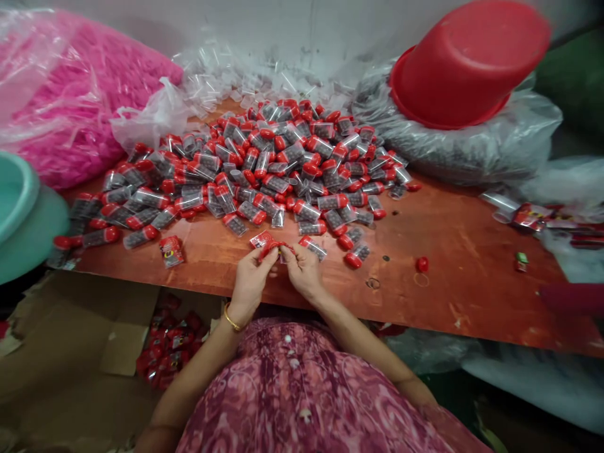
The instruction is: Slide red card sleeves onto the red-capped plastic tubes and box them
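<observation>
Both hands together at the near edge of the brown bench [462,251]. Left hand [250,277] and right hand [302,270] pinching one small red packet [272,246] between the fingertips, just above the wood. Fingers of both curled tight on it. A gold bangle [231,319] on the left wrist.

Just behind the hands, a big heap of little clear tubes with red caps [264,170], dark bits inside. One flat red packet [171,250] lying alone to the left, near the edge. One loose red cap [421,264] lying alone to the right, well apart from the heap.

Farther back on the left, a big clear bag of pink stuff [70,94]. At the left edge, a pale green bowl [19,207]. Farther back on the right, a red tub [467,63] tipped over on a bag of dark things [495,151]. In the middle at the back, a heap of small clear bags [245,75].

Below the bench on the left, a cardboard box [70,352] with more red packets [170,352] inside.
</observation>
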`<state>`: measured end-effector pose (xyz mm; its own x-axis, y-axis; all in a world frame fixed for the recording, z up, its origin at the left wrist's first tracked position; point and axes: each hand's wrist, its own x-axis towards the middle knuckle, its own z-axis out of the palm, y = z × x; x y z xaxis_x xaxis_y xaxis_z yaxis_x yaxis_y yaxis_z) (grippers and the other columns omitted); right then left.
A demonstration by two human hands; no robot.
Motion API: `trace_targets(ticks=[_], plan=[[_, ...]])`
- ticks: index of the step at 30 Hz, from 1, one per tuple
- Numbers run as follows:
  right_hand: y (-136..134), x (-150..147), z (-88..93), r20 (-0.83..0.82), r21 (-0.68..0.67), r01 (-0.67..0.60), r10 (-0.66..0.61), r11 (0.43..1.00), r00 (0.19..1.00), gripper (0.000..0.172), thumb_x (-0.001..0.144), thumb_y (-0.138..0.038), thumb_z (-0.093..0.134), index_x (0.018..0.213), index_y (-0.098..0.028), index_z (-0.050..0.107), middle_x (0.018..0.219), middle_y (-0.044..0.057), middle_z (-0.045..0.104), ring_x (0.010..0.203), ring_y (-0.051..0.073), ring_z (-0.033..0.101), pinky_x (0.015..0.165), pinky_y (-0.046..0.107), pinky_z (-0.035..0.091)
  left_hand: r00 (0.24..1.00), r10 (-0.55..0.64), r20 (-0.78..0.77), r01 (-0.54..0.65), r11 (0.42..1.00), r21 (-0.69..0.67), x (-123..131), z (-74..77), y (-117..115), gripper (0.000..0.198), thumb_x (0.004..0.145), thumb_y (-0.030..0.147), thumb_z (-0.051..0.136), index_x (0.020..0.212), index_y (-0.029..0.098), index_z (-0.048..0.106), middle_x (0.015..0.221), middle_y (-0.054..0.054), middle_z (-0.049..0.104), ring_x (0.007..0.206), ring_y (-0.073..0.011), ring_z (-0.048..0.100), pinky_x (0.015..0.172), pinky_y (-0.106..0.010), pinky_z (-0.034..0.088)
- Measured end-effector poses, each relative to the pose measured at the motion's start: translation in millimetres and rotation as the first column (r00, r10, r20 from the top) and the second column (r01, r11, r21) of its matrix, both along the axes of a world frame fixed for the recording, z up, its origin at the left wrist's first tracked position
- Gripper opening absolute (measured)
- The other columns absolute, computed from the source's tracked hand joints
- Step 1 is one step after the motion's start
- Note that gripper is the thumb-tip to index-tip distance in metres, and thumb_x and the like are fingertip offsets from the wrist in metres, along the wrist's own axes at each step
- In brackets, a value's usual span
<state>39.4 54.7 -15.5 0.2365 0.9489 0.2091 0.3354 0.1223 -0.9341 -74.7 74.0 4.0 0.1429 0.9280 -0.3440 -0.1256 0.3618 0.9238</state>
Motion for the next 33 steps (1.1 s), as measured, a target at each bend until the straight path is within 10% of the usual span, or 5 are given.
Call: trace_targets(ticks=[9,13,21,28,33], plan=[[-5,-9,-7.3,-0.041,-0.083,-0.080,0.077,0.993,0.996,0.037,0.088,-0.044,0.040,0.062,-0.020,0.050,0.055,-0.002,0.050,0.053,0.011,0.048,0.051,0.023,0.037,0.981,0.132,0.144,-0.095,0.968,-0.234,-5,7.5,-3,0.039,0.042,0.036,0.083,0.066,0.013,0.065,0.055,0.003,0.060,0.044,-0.0050,0.050,0.042,-0.017,0.043],[-12,18,1.5,0.216,-0.039,-0.100,0.106,0.994,0.971,0.035,0.090,-0.045,0.039,0.073,-0.020,0.057,0.066,0.001,0.059,0.062,0.014,0.054,0.060,0.026,0.043,0.974,0.155,0.167,-0.119,0.971,-0.207,-4,7.6,5,0.037,0.044,0.039,0.082,0.063,0.012,0.063,0.056,0.001,0.063,0.047,-0.0069,0.053,0.045,-0.018,0.043],[-21,77,-19.5,0.810,-0.083,0.038,0.045,0.996,0.584,0.033,0.085,-0.028,0.050,0.113,-0.013,0.057,0.114,0.016,0.063,0.099,0.029,0.056,0.082,0.042,0.044,0.973,0.121,0.195,-0.080,0.975,-0.206,-1,10.4,16,0.046,0.043,0.048,0.082,0.066,0.013,0.063,0.057,0.001,0.064,0.045,-0.0085,0.055,0.044,-0.020,0.044],[-35,66,-1.2,0.296,-0.074,-0.002,0.024,0.997,0.955,0.023,0.084,-0.029,0.046,0.095,-0.017,0.063,0.075,0.005,0.066,0.062,0.016,0.057,0.057,0.028,0.046,0.979,0.097,0.181,-0.059,0.977,-0.205,6,11.2,15,0.043,0.046,0.047,0.082,0.067,0.013,0.064,0.060,0.000,0.064,0.049,-0.0078,0.055,0.049,-0.020,0.045],[-53,53,34.2,-0.144,-0.195,-0.126,0.099,0.973,0.985,0.019,0.077,-0.036,0.057,0.081,-0.018,0.064,0.056,-0.002,0.055,0.042,0.008,0.041,0.041,0.021,0.034,0.984,0.076,0.159,-0.054,0.989,-0.139,10,6.2,11,0.042,0.046,0.046,0.081,0.067,0.013,0.067,0.063,0.000,0.065,0.053,-0.0082,0.054,0.053,-0.021,0.046]])
